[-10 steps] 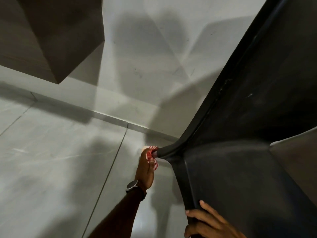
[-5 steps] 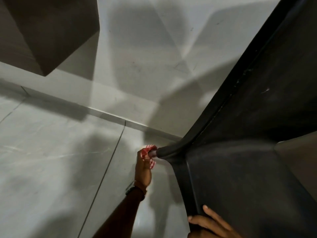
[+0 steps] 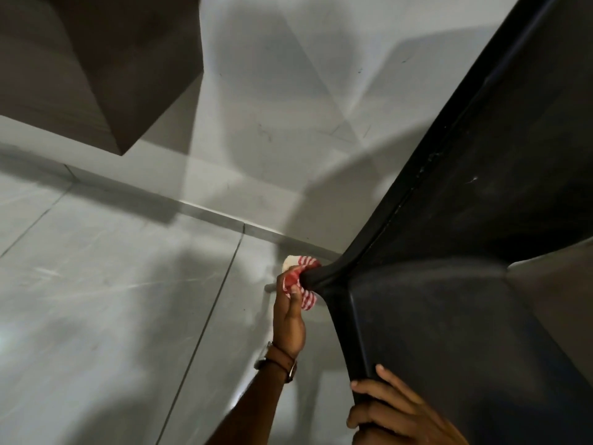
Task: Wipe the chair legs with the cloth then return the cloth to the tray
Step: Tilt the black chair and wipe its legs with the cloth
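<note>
Gripping — one cloth (image 3: pixel 300 281), one leg (image 3: pixel 324 276)

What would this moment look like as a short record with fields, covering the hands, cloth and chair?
left hand: closed around the cloth, pressed to the chair leg's end
right hand: gripping the black chair's edge
cloth: red-and-white striped, bunched around the chair leg
chair: black, apparently tipped, one leg pointing left
wristwatch: brown strap, left wrist
floor: pale grey tiles
tray: not in view
</note>
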A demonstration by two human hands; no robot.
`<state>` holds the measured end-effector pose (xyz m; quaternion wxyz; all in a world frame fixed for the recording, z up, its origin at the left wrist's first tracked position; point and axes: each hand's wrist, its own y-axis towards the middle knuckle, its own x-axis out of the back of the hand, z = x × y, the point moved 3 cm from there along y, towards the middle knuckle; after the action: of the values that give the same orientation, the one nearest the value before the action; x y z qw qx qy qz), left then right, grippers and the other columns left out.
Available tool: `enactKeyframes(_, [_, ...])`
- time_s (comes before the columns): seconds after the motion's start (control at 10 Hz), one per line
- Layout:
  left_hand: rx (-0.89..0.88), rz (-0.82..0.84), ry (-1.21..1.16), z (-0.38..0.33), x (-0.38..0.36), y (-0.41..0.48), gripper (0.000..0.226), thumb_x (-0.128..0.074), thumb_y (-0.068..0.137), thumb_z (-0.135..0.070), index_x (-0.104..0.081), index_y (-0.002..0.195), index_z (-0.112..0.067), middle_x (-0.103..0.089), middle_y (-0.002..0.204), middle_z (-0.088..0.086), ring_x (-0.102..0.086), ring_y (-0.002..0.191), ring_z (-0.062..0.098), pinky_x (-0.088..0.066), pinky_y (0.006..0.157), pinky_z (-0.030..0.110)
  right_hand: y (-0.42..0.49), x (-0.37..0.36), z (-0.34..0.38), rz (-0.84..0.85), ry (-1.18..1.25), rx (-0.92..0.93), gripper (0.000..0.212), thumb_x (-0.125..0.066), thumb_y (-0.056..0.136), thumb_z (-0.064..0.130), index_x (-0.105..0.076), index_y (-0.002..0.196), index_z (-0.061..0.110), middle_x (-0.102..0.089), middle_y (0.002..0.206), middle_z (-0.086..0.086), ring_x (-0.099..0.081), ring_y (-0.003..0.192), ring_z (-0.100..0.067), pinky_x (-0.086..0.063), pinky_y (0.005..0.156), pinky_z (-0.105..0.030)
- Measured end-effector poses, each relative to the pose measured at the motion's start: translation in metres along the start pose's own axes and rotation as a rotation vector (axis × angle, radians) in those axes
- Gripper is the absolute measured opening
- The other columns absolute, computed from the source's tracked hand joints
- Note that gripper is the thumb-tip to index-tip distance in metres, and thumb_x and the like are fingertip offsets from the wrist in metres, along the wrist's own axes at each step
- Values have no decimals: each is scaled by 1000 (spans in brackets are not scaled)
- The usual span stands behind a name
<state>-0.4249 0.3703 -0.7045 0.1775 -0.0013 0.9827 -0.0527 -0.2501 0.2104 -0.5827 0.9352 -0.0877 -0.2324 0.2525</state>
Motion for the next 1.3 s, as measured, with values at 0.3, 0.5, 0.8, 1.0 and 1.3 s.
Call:
enactKeyframes(0.3, [350,90,124,31,29,48,36,-27,111,-2,-60,128,-1,-42,67,7,-34,52,14,-35,49,25,15,-13,40,153,-776,156,47,-18,109,51,-64,110,38,-56,131,20,-29,149,-12,-10,126,-39])
enactKeyframes(0.5, [111,70,-59,-6,13,3,42,-47,104,-36,-61,140,-22,-71,102,6,-65,85,23,-56,81,34,12,-13,46,111,-847,178,55,-14,108,53,-66,109,38,-57,129,19,-29,149,-10,-14,124,-41])
enactKeyframes(0.8, [256,-71,-41,35,18,25,43,-32,116,-21,-47,154,-6,-45,77,10,-35,60,13,-35,58,27,11,-11,46,84,-808,201,60,-9,107,54,-65,114,35,-52,135,19,-25,150,-14,-12,125,-44])
enactKeyframes(1.0, [271,136,152,20,39,-86,42,-32,114,-2,-38,156,0,-61,110,-6,-65,93,1,-56,87,23,8,-14,53,75,-806,224,57,-17,107,49,-68,116,26,-56,137,6,-22,152,-17,-11,125,-50])
enactKeyframes(1.3, [188,299,361,-45,48,-339,51,-34,109,-41,-32,158,-53,-53,147,-39,-57,130,-10,-55,102,20,4,-17,57,36,-899,227,41,-34,105,39,-70,109,20,-59,130,0,-28,149,-23,-16,123,-53])
